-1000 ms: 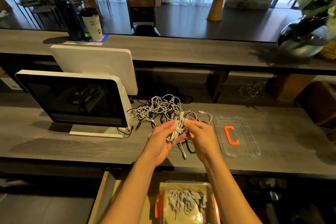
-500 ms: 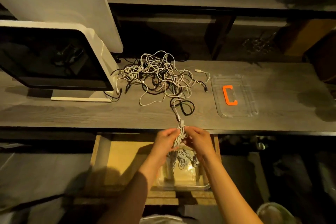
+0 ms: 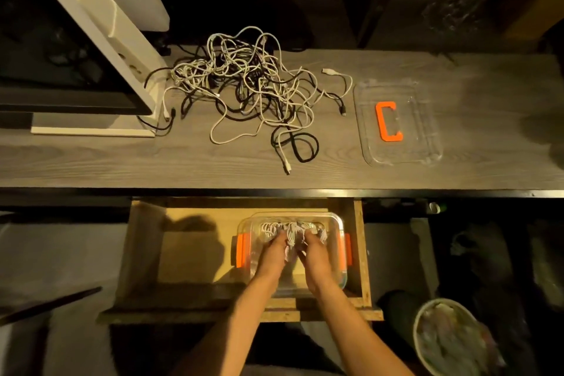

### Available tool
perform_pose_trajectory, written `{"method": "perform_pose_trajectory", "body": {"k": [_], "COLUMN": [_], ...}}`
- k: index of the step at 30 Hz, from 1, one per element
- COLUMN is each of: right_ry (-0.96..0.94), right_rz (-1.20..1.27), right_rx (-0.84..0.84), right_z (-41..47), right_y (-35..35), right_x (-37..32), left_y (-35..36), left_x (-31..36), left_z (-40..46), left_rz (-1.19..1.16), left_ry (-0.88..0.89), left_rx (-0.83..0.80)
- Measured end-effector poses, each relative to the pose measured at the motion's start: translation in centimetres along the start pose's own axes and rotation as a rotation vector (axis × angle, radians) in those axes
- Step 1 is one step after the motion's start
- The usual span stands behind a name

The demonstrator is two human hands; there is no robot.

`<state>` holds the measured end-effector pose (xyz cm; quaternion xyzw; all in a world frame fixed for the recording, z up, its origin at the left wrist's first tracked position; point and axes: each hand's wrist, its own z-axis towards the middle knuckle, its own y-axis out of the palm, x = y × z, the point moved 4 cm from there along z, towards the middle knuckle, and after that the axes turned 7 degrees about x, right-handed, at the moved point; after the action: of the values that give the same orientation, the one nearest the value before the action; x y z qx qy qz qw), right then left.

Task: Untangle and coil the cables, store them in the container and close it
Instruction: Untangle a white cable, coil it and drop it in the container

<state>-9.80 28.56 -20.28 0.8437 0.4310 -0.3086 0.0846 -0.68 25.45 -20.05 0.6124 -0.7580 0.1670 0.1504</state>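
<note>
A clear plastic container (image 3: pixel 341 249) with orange side clips sits in an open wooden drawer (image 3: pixel 183 253) below the desk. Both hands are inside it. My left hand (image 3: pixel 274 249) and my right hand (image 3: pixel 314 249) hold a coiled white cable (image 3: pixel 292 233) between them, lowered among other white coils in the container. On the desk above lies a tangled pile of white and black cables (image 3: pixel 253 85). The clear lid (image 3: pixel 396 122) with an orange handle lies flat to the right of the pile.
A white monitor on a stand (image 3: pixel 91 49) occupies the desk's left side, next to the cable pile. A bin (image 3: pixel 451 342) with a bag stands on the floor at the lower right. The drawer's left half is bare wood.
Both hands carried the coiled white cable down from the desk's front edge into the container in the drawer. The view tilted further downward.
</note>
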Motion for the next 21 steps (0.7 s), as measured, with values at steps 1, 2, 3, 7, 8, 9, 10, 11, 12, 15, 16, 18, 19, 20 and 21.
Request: {"method": "perform_pose_trajectory", "body": {"k": [1,2,3,7,8,9,10,11,12,15,16,18,19,20,21], "right_ry": [-0.001,-0.006,-0.016,-0.135,-0.184,-0.222,-0.253,-0.276,-0.297,-0.356,-0.376,-0.415,-0.425,-0.428,-0.436], "right_rz": [0.012,0.03,0.042,0.049,0.066,0.092,0.122,0.144,0.162,0.177,0.15,0.071,0.032,-0.026,-0.094], "right_rx": [-0.005,-0.018,-0.035,0.045,0.077,0.1,0.11,0.108,0.1,0.098,0.102,0.103,0.1,0.104,0.11], "right_z": [0.0,-0.1,-0.3,-1.1,-1.5,-1.9,-2.3,-2.6,-2.7,-2.5,-2.2,-0.8,0.0,0.8,1.6], "right_y": [0.0,-0.1,-0.1,-0.5,-0.6,-0.7,-0.6,-0.3,0.0,1.3,1.8,2.9,3.5,4.1,4.6], "right_x": [0.0,0.0,-0.4,-2.4,-3.4,-4.4,-5.5,-6.8,-8.0,-11.6,-12.6,-13.8,-14.4,-14.8,-15.1], "left_y": [0.1,0.2,0.3,-0.2,-0.5,-0.7,-1.0,-1.3,-1.5,-2.1,-2.3,-2.7,-2.9,-3.0,-3.1], "left_x": [0.0,0.2,0.6,3.5,4.4,5.4,6.5,7.5,8.7,11.9,12.8,14.3,14.9,15.4,15.9], "left_z": [0.0,0.0,-0.3,-1.6,-2.1,-2.5,-2.9,-3.2,-3.6,-3.8,-3.5,-2.5,-1.9,-1.3,-0.7], "left_rz": [0.001,-0.004,-0.007,0.012,0.015,0.014,0.012,0.01,-0.001,-0.063,-0.083,-0.128,-0.147,-0.158,-0.163], "left_ry": [0.0,0.008,0.03,0.217,0.271,0.322,0.371,0.411,0.445,0.487,0.496,0.501,0.496,0.481,0.456], "left_rx": [-0.009,-0.018,-0.026,0.039,0.052,0.057,0.061,0.064,0.067,0.068,0.077,0.106,0.118,0.128,0.129]}}
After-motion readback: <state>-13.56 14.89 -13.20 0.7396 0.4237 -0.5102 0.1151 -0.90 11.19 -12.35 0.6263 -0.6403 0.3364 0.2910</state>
